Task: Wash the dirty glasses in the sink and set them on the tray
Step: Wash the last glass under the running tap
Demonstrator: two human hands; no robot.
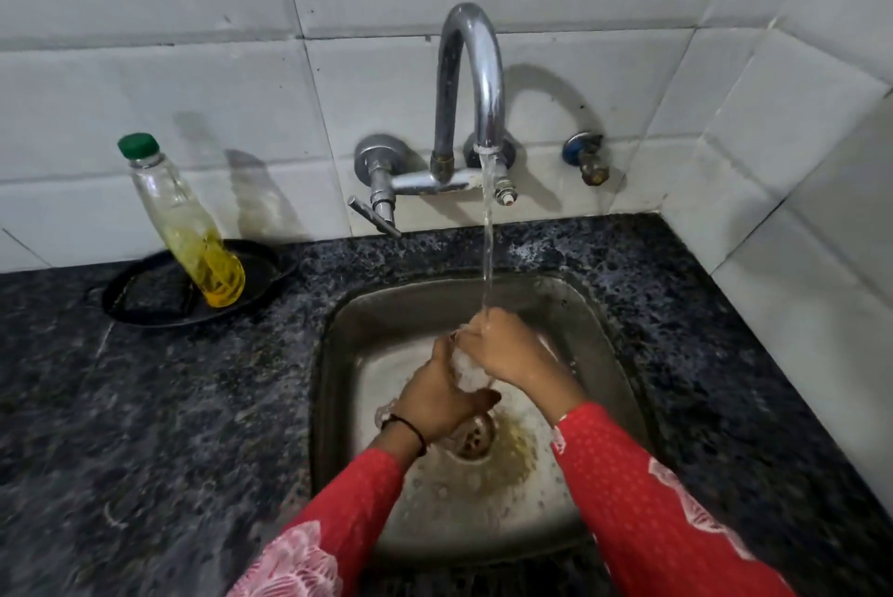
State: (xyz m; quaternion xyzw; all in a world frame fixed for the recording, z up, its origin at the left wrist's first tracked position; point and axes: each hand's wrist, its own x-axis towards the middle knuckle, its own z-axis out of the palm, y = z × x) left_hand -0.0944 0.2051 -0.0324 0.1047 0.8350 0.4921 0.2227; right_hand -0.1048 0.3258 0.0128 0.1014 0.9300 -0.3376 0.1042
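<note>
A clear drinking glass is held over the steel sink, under the running stream of water from the curved tap. My left hand grips the glass from below and the left. My right hand curls over its upper end, with the fingers at the rim, and the water lands on this hand. Most of the glass is hidden by both hands. Another clear glass seems to lie in the basin, just left of my left wrist.
A tilted bottle of yellow liquid with a green cap stands in a black round dish on the dark speckled counter at the left. The drain sits below the hands. White tiled walls close the back and the right.
</note>
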